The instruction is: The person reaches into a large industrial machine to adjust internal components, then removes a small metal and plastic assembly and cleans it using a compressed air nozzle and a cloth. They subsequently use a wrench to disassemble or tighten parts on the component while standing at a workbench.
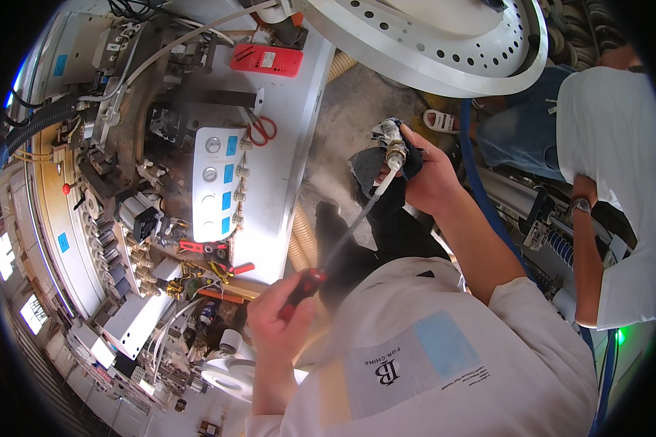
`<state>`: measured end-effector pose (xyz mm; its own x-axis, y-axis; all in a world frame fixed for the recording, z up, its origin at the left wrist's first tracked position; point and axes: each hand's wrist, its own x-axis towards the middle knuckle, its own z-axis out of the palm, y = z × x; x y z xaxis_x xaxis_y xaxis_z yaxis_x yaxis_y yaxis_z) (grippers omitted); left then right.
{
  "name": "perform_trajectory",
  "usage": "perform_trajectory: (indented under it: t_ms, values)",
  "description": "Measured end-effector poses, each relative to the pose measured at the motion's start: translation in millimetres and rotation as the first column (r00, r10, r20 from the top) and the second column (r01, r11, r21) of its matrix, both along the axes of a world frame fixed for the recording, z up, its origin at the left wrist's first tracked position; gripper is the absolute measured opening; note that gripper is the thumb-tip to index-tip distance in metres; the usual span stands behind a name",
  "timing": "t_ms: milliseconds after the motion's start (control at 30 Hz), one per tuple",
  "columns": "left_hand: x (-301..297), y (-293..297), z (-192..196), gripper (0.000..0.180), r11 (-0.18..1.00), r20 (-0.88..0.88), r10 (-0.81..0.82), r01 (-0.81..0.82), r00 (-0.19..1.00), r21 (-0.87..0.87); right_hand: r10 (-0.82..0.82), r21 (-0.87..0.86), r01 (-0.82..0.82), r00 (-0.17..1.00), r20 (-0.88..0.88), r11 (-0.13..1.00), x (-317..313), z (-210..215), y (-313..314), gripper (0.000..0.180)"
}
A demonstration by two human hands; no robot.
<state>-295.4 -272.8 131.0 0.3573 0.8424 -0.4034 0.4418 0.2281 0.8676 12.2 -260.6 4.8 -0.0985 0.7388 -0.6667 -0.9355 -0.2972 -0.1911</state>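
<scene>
My left hand (280,309) is closed round the red and black handle of a screwdriver (304,290), low in front of my white shirt. Its long thin metal shaft slants up and to the right. The shaft's far end meets a white, tapered nozzle (386,182) on a brass-coloured metal fitting (396,156); whether it goes inside, I cannot tell. In my right hand (431,178) the fitting is gripped together with a dark, crumpled rag (368,166). Silvery, crinkled material (388,131) shows above the fitting. My fingers partly hide what lies behind it.
On the left, a machine bench (280,178) carries a gauge panel (215,186), red-handled scissors (262,131) and a flat red box (267,60). Pliers (191,247) lie nearby. A big perforated metal wheel (444,69) overhangs the top. A co-worker (612,138) is at right, beside a blue hose (481,200).
</scene>
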Motion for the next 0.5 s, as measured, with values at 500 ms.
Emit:
perform_trajectory:
  t_ms: [500]
  values:
    - [-3, 2, -1, 0.038, 0.997, -0.009, 0.062, -0.062, 0.998, -0.042, 0.019, 0.122, -0.013, 0.999, -0.042, 0.992, 2, 0, 7, 0.03]
